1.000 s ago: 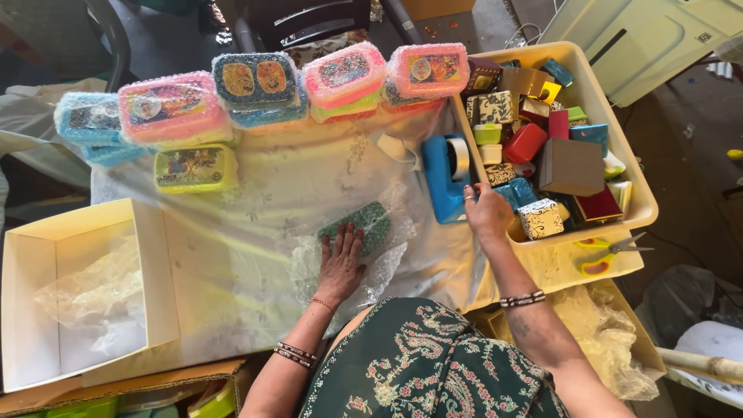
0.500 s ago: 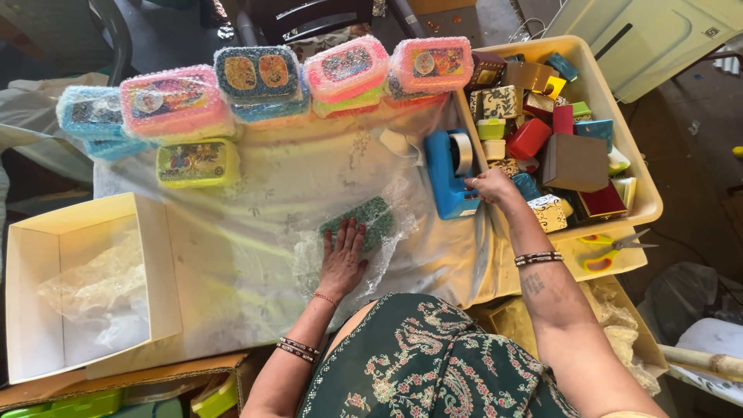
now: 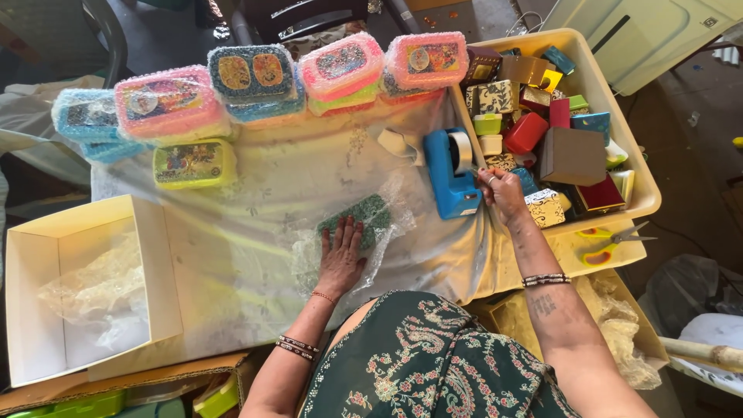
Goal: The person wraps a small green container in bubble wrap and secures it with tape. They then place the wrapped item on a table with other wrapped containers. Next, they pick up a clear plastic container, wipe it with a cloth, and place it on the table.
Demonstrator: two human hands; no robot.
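Note:
My left hand (image 3: 341,255) lies flat, fingers spread, pressing a small green patterned box (image 3: 364,216) wrapped in clear bubble wrap (image 3: 387,232) on the cloth-covered table. My right hand (image 3: 501,193) is at the blue tape dispenser (image 3: 450,177), its fingers pinched at the tape end by the roll (image 3: 461,150); the strip itself is too thin to make out.
Several bubble-wrapped lunch boxes (image 3: 255,77) line the far edge, one yellow-green (image 3: 193,164). A cream tub (image 3: 646,190) of small gift boxes stands right, scissors (image 3: 615,238) below it. An open white carton (image 3: 54,232) holding plastic wrap sits left.
My right hand has moved from the tub's edge down to the tape dispenser's front. My left hand has stayed pressed on the wrapped box.

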